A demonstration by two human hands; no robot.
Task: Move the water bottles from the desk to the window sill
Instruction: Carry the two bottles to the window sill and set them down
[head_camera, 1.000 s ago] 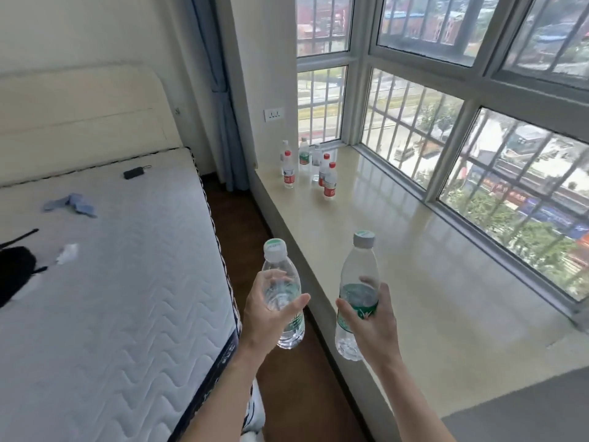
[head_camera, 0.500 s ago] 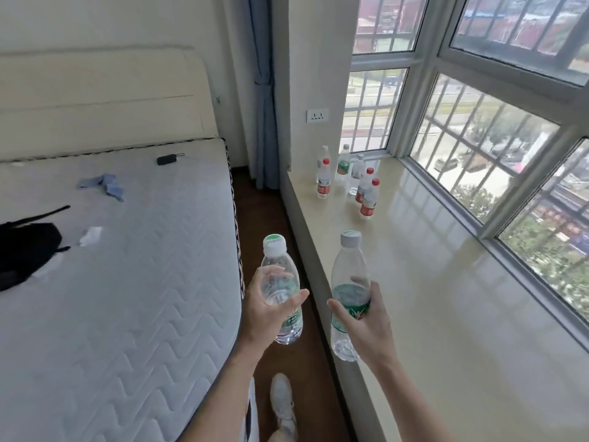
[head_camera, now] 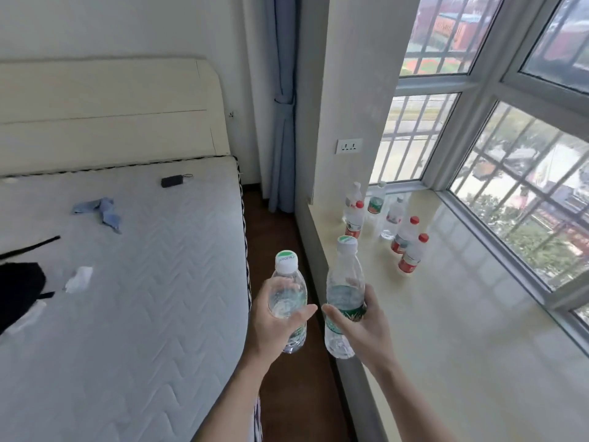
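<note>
My left hand (head_camera: 276, 325) grips a clear water bottle (head_camera: 287, 291) with a green and white cap, held upright over the floor gap beside the bed. A taller clear bottle (head_camera: 343, 282) with a green label is held in my right hand (head_camera: 361, 323), at the near edge of the beige window sill (head_camera: 462, 330). At the sill's far end stand several bottles: three with red caps (head_camera: 406, 237) and others with pale caps (head_camera: 376, 200). The desk is out of view.
A bare white mattress (head_camera: 127, 298) fills the left, carrying a black bag (head_camera: 17, 291), blue cloth (head_camera: 102, 212) and a small black device (head_camera: 170, 181). A narrow brown floor strip (head_camera: 274, 231) runs between bed and sill. Barred windows (head_camera: 526, 193) line the right.
I have walked forward along the gap towards the sill's far end; the standing bottles are nearer. Both hands keep their bottles, now held closer together.
</note>
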